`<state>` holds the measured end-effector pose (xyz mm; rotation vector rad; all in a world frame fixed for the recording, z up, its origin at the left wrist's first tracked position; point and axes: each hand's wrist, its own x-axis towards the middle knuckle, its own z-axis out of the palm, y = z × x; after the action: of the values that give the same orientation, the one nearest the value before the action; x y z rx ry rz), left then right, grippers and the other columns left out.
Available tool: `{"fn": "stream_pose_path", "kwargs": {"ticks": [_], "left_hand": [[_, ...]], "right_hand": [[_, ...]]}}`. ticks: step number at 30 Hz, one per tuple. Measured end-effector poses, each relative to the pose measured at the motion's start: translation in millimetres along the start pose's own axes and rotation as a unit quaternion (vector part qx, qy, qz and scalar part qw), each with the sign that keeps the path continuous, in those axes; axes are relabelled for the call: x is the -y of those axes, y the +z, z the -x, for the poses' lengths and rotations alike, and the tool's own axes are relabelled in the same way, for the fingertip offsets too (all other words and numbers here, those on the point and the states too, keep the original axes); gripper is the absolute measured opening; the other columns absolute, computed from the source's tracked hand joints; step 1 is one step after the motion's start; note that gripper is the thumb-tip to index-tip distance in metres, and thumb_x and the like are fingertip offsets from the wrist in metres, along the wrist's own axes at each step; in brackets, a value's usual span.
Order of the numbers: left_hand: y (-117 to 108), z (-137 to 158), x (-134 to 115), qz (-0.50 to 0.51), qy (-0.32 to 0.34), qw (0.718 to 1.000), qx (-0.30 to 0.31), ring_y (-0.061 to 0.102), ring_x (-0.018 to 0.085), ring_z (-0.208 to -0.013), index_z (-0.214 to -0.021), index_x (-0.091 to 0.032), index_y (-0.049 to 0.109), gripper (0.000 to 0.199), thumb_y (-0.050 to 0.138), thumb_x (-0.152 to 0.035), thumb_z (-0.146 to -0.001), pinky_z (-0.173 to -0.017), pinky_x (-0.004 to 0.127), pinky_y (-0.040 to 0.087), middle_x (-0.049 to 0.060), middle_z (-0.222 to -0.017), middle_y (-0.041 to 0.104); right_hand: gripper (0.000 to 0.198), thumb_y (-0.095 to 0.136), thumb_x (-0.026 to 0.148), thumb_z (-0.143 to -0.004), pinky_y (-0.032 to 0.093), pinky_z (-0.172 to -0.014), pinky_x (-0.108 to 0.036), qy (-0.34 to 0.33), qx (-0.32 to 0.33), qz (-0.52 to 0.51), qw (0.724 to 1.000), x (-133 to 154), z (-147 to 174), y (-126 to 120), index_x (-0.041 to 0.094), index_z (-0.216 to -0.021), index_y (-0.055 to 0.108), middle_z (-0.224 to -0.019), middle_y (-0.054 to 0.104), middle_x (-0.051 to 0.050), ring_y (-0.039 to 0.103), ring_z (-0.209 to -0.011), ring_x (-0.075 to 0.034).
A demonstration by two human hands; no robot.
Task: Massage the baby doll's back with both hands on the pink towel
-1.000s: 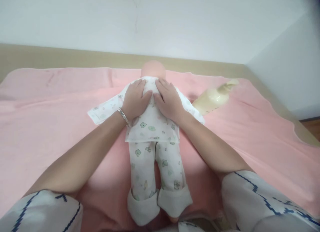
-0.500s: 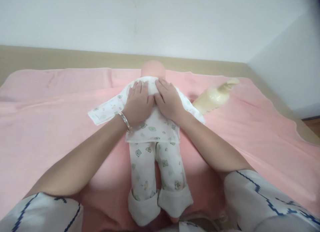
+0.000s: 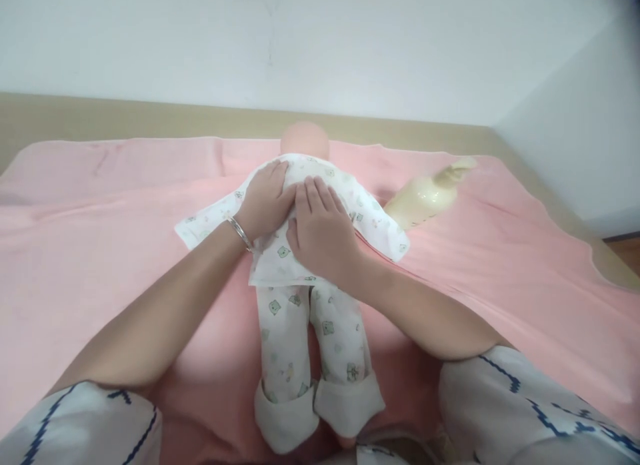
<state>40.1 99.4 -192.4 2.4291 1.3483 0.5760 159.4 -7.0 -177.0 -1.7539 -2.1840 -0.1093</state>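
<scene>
A baby doll [image 3: 304, 138] lies stretched out with its head at the far end and its legs toward me, its face not showing. It wears a white printed top [image 3: 345, 178] with wide sleeves and matching trousers [image 3: 287, 331] with turned-up cuffs. My left hand [image 3: 267, 198], a silver bangle [image 3: 240, 233] at its wrist, rests open on the upper left of the doll's torso. Flat on the middle of the torso, my right hand [image 3: 325, 228] lies open with fingers pointing away from me. Its fingertips are close to my left thumb.
Under the doll a pink blanket [image 3: 100, 265] covers the bed. A pale yellow pump bottle [image 3: 425, 198] lies on its side to the right of the doll's sleeve. The bed's tan edge [image 3: 150, 116] meets a white wall behind.
My right hand has slid down from the doll's upper right shoulder area to the middle of the torso. My left hand has shifted slightly left and its wrist a little up.
</scene>
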Motion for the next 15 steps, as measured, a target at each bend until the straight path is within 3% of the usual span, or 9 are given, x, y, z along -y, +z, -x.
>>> {"fn": "stream_pose_path", "kwargs": {"ticks": [3, 6, 10, 15], "left_hand": [[0, 2, 1, -0.033, 0.045, 0.998, -0.008, 0.038, 0.033, -0.148, -0.143, 0.0, 0.044, 0.059, 0.017, -0.033, -0.102, -0.127, 0.05, 0.03, 0.023, -0.154, 0.043], [2, 11, -7, -0.082, 0.063, 0.995, -0.003, 0.036, 0.037, -0.148, -0.135, 0.0, 0.051, 0.056, 0.017, -0.03, -0.101, -0.128, 0.055, 0.024, 0.025, -0.154, 0.042], [3, 30, -35, -0.051, -0.006, 0.998, -0.042, 0.026, 0.038, -0.154, -0.147, 0.0, 0.04, 0.057, 0.026, -0.031, -0.1, -0.129, 0.059, 0.019, 0.025, -0.159, 0.035], [-2, 32, -45, 0.002, 0.017, 1.0, 0.016, 0.015, 0.035, -0.158, -0.153, -0.003, 0.032, 0.061, 0.031, -0.025, -0.096, -0.13, 0.058, 0.018, 0.022, -0.166, 0.022]], "right_hand": [[0.059, 0.034, 0.023, -0.099, 0.022, -0.129, -0.05, -0.004, 0.009, -0.033, 0.999, -9, -8, 1, -0.003, -0.152, 0.04, -0.161, 0.037, -0.02, 0.028, -0.154, -0.032], [0.058, 0.03, 0.019, -0.097, 0.022, -0.129, -0.05, 0.005, 0.013, -0.073, 0.997, -27, -22, 3, 0.005, -0.151, 0.044, -0.163, 0.036, -0.012, 0.028, -0.155, -0.027], [0.056, 0.029, 0.017, -0.096, 0.027, -0.127, -0.051, 0.027, 0.016, -0.09, 0.995, -49, -38, 8, 0.007, -0.148, 0.048, -0.16, 0.04, -0.013, 0.033, -0.152, -0.027], [0.056, 0.027, 0.019, -0.097, 0.029, -0.125, -0.052, 0.037, 0.014, -0.102, 0.994, -61, -45, 13, 0.009, -0.148, 0.047, -0.159, 0.042, -0.013, 0.036, -0.15, -0.027]]}}
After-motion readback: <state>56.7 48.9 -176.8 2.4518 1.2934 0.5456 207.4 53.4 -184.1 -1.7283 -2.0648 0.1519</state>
